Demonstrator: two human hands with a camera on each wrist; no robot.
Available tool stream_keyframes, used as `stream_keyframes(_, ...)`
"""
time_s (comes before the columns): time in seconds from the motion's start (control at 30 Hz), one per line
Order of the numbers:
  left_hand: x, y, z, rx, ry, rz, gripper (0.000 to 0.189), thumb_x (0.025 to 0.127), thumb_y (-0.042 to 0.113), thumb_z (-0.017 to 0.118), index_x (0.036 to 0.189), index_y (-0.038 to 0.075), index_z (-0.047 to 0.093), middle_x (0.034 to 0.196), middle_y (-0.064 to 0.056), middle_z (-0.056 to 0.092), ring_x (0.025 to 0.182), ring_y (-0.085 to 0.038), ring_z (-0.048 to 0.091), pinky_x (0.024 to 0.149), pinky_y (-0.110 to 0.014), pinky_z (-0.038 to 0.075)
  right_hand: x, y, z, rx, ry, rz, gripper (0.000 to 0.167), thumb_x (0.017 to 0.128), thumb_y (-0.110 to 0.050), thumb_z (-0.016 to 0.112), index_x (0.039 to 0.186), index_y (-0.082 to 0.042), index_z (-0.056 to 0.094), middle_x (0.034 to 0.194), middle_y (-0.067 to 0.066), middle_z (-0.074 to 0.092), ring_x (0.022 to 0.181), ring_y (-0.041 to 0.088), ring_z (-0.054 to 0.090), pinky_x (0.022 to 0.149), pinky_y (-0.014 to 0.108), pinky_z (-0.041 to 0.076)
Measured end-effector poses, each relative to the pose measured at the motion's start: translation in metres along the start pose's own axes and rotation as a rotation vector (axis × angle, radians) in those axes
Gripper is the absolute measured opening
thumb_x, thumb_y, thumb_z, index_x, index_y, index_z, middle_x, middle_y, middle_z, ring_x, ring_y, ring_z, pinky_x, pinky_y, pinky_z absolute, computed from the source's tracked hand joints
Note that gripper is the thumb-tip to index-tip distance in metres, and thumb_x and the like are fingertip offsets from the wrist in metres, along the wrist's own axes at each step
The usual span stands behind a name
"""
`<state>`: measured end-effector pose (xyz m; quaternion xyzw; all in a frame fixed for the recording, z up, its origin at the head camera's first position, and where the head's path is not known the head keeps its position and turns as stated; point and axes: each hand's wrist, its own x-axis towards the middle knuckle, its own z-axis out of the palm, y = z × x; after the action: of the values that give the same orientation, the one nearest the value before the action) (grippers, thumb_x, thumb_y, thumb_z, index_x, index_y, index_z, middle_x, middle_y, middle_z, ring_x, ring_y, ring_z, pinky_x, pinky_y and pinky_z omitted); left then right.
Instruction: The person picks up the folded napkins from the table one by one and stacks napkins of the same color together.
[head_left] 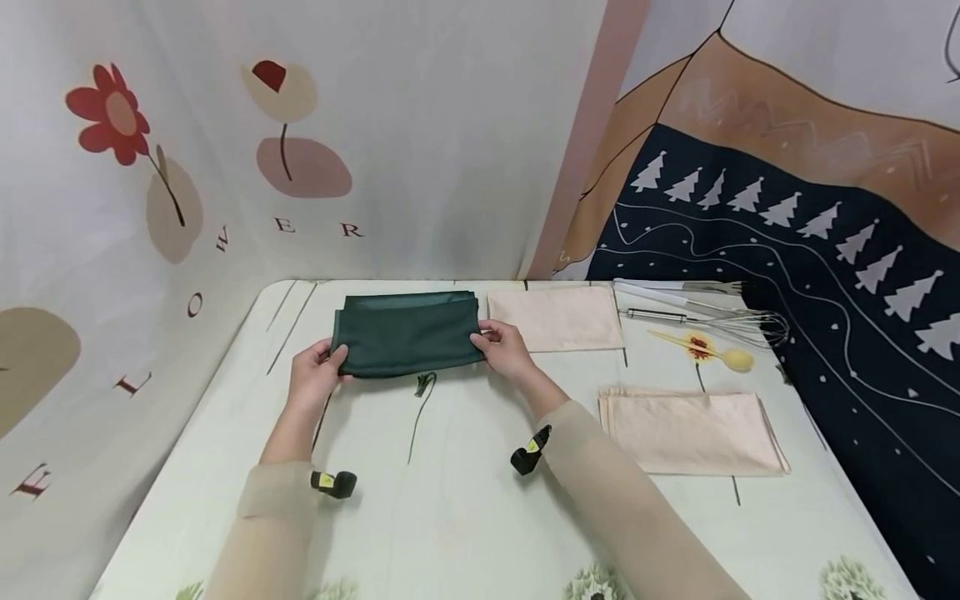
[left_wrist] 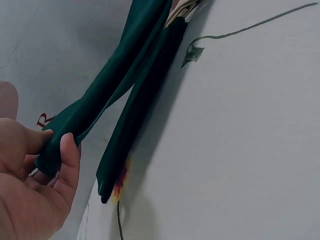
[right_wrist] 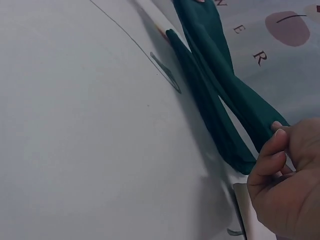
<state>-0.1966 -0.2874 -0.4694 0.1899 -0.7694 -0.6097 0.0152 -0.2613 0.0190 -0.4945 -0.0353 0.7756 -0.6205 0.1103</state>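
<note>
A dark green folded cloth is held by its two near corners at the back left of the table. My left hand pinches the left corner between thumb and fingers, and my right hand pinches the right one. Both wrist views show the held part of the cloth raised, with a gap under it. Below this gap, a second green folded layer lies along the white tabletop. Just right of my right hand is a pale pink folded cloth.
Another pale pink folded cloth lies at the right. Behind it are a yellow spoon, a wire whisk and white-handled utensils. Printed curtains hang behind the table, whose cover bears flower prints.
</note>
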Motion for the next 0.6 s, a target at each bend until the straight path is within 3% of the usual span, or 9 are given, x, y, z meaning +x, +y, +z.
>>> stream_keyframes(0.13, 0.010, 0.005, -0.002, 0.015, -0.010, 0.020, 0.044, 0.107, 0.024, 0.052, 0.143, -0.002, 0.052, 0.127, -0.017, 0.057, 0.084, -0.005, 0.060, 0.068, -0.022, 0.056, 0.006, -0.002, 0.004, 0.011, 0.005, 0.012, 0.035, 0.102, -0.016, 0.063, 0.136, -0.006, 0.060, 0.112, 0.013, 0.064, 0.065, 0.012, 0.053, 0.054, 0.023, 0.048)
stream_keyframes(0.4, 0.029, 0.010, -0.005, 0.100, -0.037, 0.038, 0.047, 0.108, 0.028, 0.050, 0.146, 0.000, 0.050, 0.136, -0.019, 0.054, 0.094, -0.009, 0.058, 0.073, -0.020, 0.055, 0.024, -0.001, 0.010, -0.008, 0.028, 0.036, 0.035, 0.101, -0.015, 0.064, 0.134, -0.004, 0.061, 0.103, 0.012, 0.065, 0.052, 0.012, 0.051, 0.051, 0.022, 0.046)
stream_keyframes(0.6, 0.044, 0.014, -0.002, 0.107, -0.036, 0.038, 0.049, 0.108, 0.030, 0.049, 0.147, 0.001, 0.050, 0.133, -0.018, 0.053, 0.096, -0.012, 0.056, 0.077, -0.023, 0.055, 0.037, -0.002, 0.010, -0.042, 0.034, 0.089, 0.033, 0.101, -0.016, 0.064, 0.132, -0.006, 0.061, 0.101, 0.010, 0.062, 0.053, 0.015, 0.056, 0.051, 0.025, 0.047)
